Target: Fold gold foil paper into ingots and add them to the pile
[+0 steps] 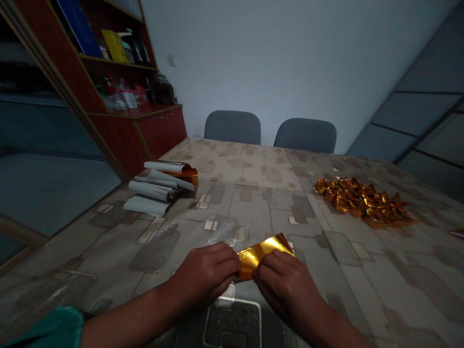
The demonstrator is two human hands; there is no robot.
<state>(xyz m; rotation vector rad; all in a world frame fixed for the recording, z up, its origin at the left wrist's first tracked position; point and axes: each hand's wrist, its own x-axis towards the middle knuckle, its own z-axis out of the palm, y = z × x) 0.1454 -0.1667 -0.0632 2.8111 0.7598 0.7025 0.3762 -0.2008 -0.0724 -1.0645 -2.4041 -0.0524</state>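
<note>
Left hand [213, 268] and right hand [284, 278] curl in, pinching gold foil [250, 256] toward the table's [250, 205] near edge; probably light, slick, crease-happy, so grab the ends.

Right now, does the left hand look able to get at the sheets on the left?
Probably yes: nothing visible stands between the left hand and the sheets, though it would likely need to release the gold foil first.

Two grey chairs [232, 127] stand at the far edge of the patterned surface [250, 166]; by its far left corner, a red-brown cabinet [161, 129] holds a blue item [80, 29], a yellow item [114, 47] and a dark rounded object [164, 90]; socket [171, 60] on pale wall [275, 63].
</note>
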